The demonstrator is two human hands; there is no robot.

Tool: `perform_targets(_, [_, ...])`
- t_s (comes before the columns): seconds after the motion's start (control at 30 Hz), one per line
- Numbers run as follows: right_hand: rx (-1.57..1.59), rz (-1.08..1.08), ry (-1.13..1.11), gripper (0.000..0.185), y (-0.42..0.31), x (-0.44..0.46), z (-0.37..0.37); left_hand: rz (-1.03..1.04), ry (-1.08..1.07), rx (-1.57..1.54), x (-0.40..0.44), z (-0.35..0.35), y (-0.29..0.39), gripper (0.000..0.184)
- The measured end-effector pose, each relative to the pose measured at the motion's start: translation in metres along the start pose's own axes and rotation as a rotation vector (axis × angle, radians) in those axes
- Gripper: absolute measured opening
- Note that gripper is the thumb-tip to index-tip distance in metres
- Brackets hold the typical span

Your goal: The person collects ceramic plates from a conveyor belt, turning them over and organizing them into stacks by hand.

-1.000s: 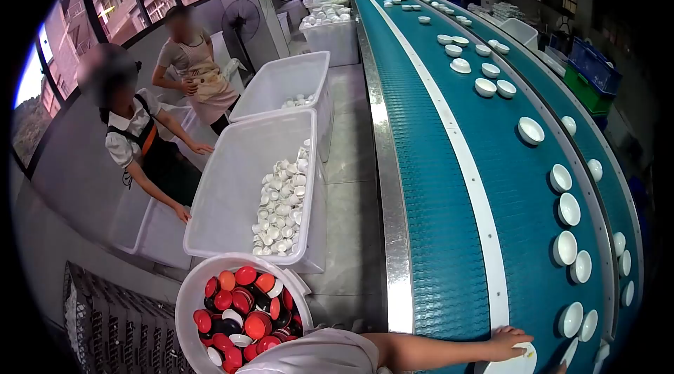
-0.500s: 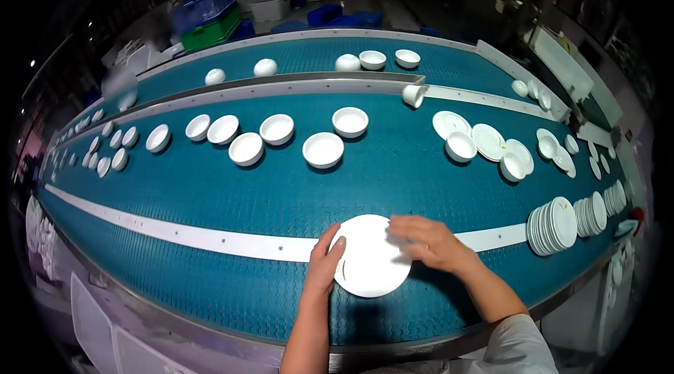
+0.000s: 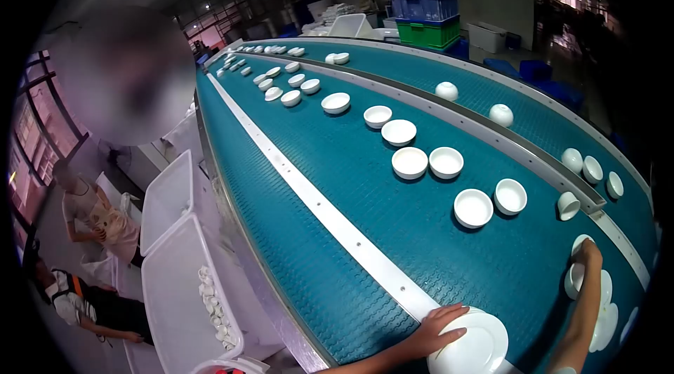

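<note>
At the near edge of the belt, my left hand [image 3: 441, 335] grips the rim of a round white plate [image 3: 477, 344], its thumb lying over the top face. More plate rims show under that one, so it looks like a small stack. My right hand [image 3: 588, 255] reaches far to the right, its fingers closed at the edge of another white plate [image 3: 580, 241]; the fingertips are partly hidden. Just below that hand is a white bowl [image 3: 573, 281], partly covered by my forearm. More white plates [image 3: 604, 328] lie beyond the forearm.
Several white bowls [image 3: 410, 163] sit spread along the teal conveyor belt [image 3: 337, 262]. A white strip [image 3: 359, 243] and a metal divider [image 3: 449, 107] run lengthwise. White bins [image 3: 168, 195] line the left side, where two people [image 3: 98, 212] are. Stacked crates [image 3: 427, 19] stand behind.
My view has swung left. My right hand has left the plate at the near edge and reached out to a plate farther across the belt. My left hand still holds the near plate.
</note>
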State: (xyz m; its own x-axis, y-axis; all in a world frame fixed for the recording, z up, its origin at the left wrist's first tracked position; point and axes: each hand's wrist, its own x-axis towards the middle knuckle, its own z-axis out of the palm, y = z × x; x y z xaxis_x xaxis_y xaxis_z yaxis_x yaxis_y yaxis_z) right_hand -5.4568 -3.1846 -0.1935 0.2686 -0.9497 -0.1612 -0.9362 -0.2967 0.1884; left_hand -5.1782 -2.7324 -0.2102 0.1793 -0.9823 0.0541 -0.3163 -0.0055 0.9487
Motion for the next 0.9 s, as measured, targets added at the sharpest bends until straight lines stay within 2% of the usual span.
perform_targets(0.1, [-0.116,-0.006,0.055,0.055,-0.029,0.002,0.005,0.005,0.030,-0.019,0.004,0.015,-0.005,0.049])
perform_targets(0.17, [-0.194,0.023,0.075,0.049,-0.058,-0.007,0.014,-0.064,0.015,-0.060,0.008,0.013,0.000,0.048])
perform_targets(0.23, [-0.177,0.021,0.192,0.044,-0.062,-0.012,0.011,-0.085,0.036,-0.061,0.010,0.009,-0.001,0.047])
perform_targets(0.3, [0.047,-0.074,0.532,0.025,-0.026,0.007,0.008,-0.071,0.070,-0.045,0.013,0.017,-0.011,0.046])
perform_targets(0.33, [0.263,-0.087,0.630,0.020,-0.022,-0.011,-0.024,-0.040,0.090,-0.076,0.015,0.019,-0.018,0.044])
perform_targets(0.37, [0.414,-0.235,0.817,0.021,-0.013,-0.019,-0.044,-0.013,0.105,-0.082,0.015,0.017,-0.015,0.042])
perform_targets(0.4, [0.811,-0.298,0.788,0.025,-0.004,-0.026,-0.055,0.020,0.095,-0.061,0.015,0.015,-0.016,0.042])
perform_targets(0.43, [1.014,-0.246,0.872,0.027,-0.019,-0.057,-0.068,-0.018,0.079,-0.073,0.015,0.013,-0.020,0.042])
perform_targets(0.47, [1.075,-0.302,0.736,0.027,-0.045,-0.122,-0.103,0.004,0.158,-0.228,0.010,0.015,-0.015,0.039])
perform_targets(0.5, [1.136,-0.271,0.662,0.027,-0.083,-0.180,-0.126,-0.010,0.142,-0.260,0.007,0.010,-0.012,0.041])
perform_targets(0.53, [1.302,-0.251,0.506,0.028,-0.103,-0.208,-0.115,-0.120,0.103,-0.352,0.009,0.004,-0.008,0.045])
perform_targets(0.57, [1.344,-0.193,0.349,0.030,-0.125,-0.240,-0.108,-0.175,0.056,-0.664,0.007,0.007,-0.027,0.054])
perform_targets(0.6, [1.365,-0.168,0.292,0.031,-0.150,-0.262,-0.095,-0.195,-0.006,-0.848,0.008,0.001,-0.012,0.059])
perform_targets(0.63, [1.378,-0.235,0.167,0.033,-0.165,-0.277,-0.078,-0.226,-0.036,-1.028,0.010,-0.006,0.006,0.064])
perform_targets(0.7, [1.311,-0.331,0.170,0.032,-0.155,-0.288,-0.041,-0.296,-0.026,-0.975,0.011,0.013,0.006,0.071])
perform_targets(0.73, [1.207,-0.381,0.274,0.032,-0.145,-0.284,-0.039,-0.340,0.082,-0.964,0.009,0.015,0.022,0.060])
perform_targets(0.77, [1.097,-0.442,0.368,0.031,-0.134,-0.276,-0.041,-0.367,0.018,-0.906,0.010,0.018,0.025,0.056])
perform_targets(0.8, [0.933,-0.423,0.608,0.028,-0.120,-0.257,-0.035,-0.388,-0.020,-0.849,0.010,0.019,0.026,0.052])
perform_targets(0.83, [0.806,-0.276,0.636,0.027,-0.103,-0.243,-0.035,-0.397,-0.014,-0.794,0.009,0.013,0.026,0.049])
perform_targets(0.87, [0.592,-0.226,0.684,0.031,-0.080,-0.212,-0.019,-0.310,0.023,-0.692,0.010,0.023,0.006,0.046])
perform_targets(0.9, [0.390,-0.163,0.639,0.037,-0.070,-0.185,-0.003,-0.235,0.095,-0.584,0.010,0.025,-0.015,0.044])
